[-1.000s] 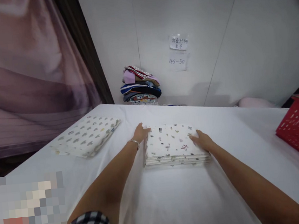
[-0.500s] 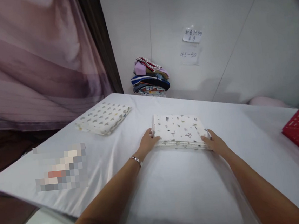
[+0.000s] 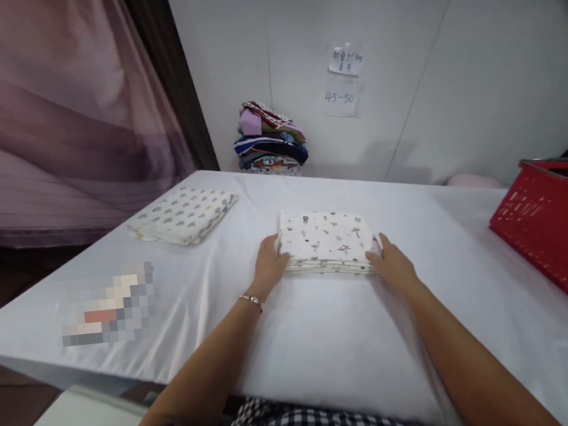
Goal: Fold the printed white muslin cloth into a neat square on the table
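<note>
A folded white cloth [image 3: 324, 236] with small printed figures lies on the white-covered table [image 3: 327, 343] in front of me, its layers showing along the near edge. My left hand [image 3: 270, 262] grips its left side, thumb on top and fingers at the side. At the opposite end, my right hand [image 3: 391, 259] holds the right side the same way. The fingers under the edges are partly hidden. Farther left lies another folded cloth [image 3: 186, 214], white with grey heart-like shapes, which neither hand touches.
A red plastic basket [image 3: 556, 220] stands at the table's right. Behind the far edge rises a pile of folded fabrics [image 3: 271, 140] against the wall. Paper signs [image 3: 343, 97] hang there. A blurred-out object [image 3: 109, 307] lies at the left, near a pink curtain [image 3: 63, 113].
The view has shifted to the right, so more of the red basket shows. Both hands keep their hold on the folded cloth, which looks much the same.
</note>
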`<action>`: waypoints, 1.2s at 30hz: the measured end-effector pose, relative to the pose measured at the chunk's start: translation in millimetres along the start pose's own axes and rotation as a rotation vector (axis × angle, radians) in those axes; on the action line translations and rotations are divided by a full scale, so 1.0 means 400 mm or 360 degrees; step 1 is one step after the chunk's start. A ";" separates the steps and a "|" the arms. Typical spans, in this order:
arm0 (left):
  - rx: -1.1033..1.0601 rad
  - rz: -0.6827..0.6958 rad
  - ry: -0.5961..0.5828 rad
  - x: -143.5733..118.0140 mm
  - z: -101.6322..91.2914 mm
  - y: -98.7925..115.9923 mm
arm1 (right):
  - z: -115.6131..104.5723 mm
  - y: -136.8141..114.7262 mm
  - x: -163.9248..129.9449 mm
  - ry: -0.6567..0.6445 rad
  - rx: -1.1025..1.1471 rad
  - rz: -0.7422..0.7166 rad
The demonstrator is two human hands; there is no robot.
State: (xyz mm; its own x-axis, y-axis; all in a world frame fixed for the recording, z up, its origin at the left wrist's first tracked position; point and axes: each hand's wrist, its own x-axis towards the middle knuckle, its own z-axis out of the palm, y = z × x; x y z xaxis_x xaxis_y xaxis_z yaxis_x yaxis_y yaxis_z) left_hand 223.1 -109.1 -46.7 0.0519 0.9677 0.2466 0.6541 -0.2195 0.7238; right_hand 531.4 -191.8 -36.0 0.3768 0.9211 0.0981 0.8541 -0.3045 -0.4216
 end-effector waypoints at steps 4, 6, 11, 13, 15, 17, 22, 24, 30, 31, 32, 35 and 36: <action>0.0279 0.0691 0.0056 -0.028 0.005 0.039 | -0.004 -0.075 -0.013 0.0288 0.0148 -0.0548; 0.0340 0.0834 -0.0051 -0.038 0.010 0.051 | 0.015 -0.118 -0.018 0.0195 0.0313 -0.0786; 0.0418 0.0857 -0.0153 -0.040 0.020 0.046 | 0.091 -0.173 -0.029 0.0019 0.0372 -0.0993; 0.0429 0.0883 -0.0177 -0.036 0.020 0.042 | 0.107 -0.171 -0.030 0.0044 0.0340 -0.1005; 0.0439 0.0910 -0.0212 -0.031 0.021 0.041 | 0.109 -0.164 -0.031 0.0027 0.0317 -0.1001; 0.0451 0.0936 -0.0238 -0.026 0.023 0.042 | 0.105 -0.159 -0.031 0.0006 0.0301 -0.1001; 0.0502 0.0984 -0.0259 -0.023 0.030 0.044 | 0.105 -0.167 -0.028 -0.0004 0.0256 -0.0985; 0.0520 0.0984 -0.0250 -0.023 0.031 0.045 | 0.111 -0.170 -0.028 0.0033 0.0250 -0.0984; 0.0525 0.1007 -0.0221 -0.024 0.025 0.054 | 0.117 -0.167 -0.034 0.0242 0.0309 -0.1088; 0.0523 0.1012 -0.0215 -0.024 0.023 0.055 | 0.116 -0.166 -0.035 0.0267 0.0310 -0.1114; 0.0526 0.1019 -0.0213 -0.024 0.021 0.056 | 0.115 -0.165 -0.036 0.0279 0.0298 -0.1141; 0.0555 0.1035 -0.0245 -0.026 0.017 0.056 | 0.113 -0.164 -0.039 0.0251 0.0223 -0.1196; 0.0563 0.1035 -0.0262 -0.026 0.016 0.055 | 0.113 -0.163 -0.040 0.0237 0.0201 -0.1202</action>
State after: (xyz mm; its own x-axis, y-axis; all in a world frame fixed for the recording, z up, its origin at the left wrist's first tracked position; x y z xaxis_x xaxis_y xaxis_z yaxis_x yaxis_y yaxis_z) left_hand 241.6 -123.2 -37.5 0.6040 0.6687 0.4336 0.6548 -0.7265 0.2083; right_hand 453.4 -175.7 -50.7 -0.2390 0.8229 0.5154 0.8545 0.4304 -0.2909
